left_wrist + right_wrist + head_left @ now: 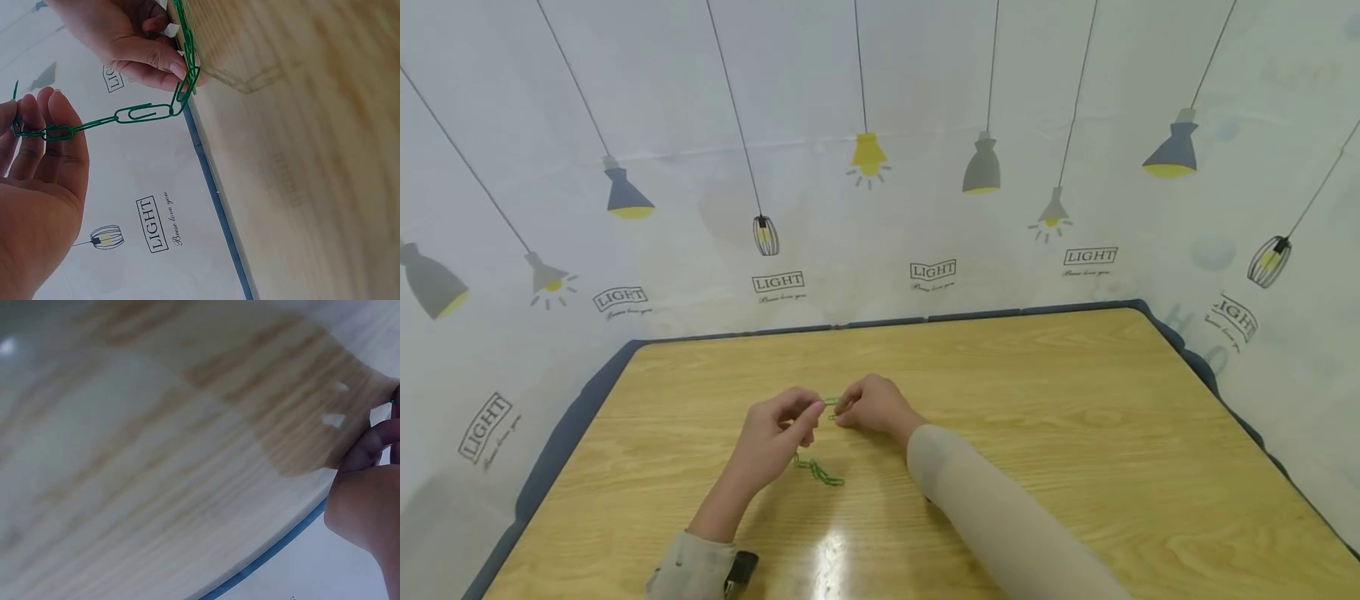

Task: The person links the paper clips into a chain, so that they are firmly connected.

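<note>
In the head view, my left hand [778, 433] pinches a chain of green paper clips [823, 473] between thumb and fingers. Part of it hangs below the hand and trails over the table; linked clips [144, 113] span from the left fingers in the left wrist view. A short green piece [831, 402] bridges the gap between both hands. Opposite, my right hand [876, 406] pinches a green paper clip [832, 417] at its fingertips, which hide most of it. The right wrist view has only part of the right hand [372, 494] at its edge.
Beneath both hands is a wood-grain table [1075, 433] with a dark blue edge [572, 425] around it. White cloth or paper [820, 75] printed with hanging lamps and the word LIGHT surrounds its back and sides. Light glares off the table near the front.
</note>
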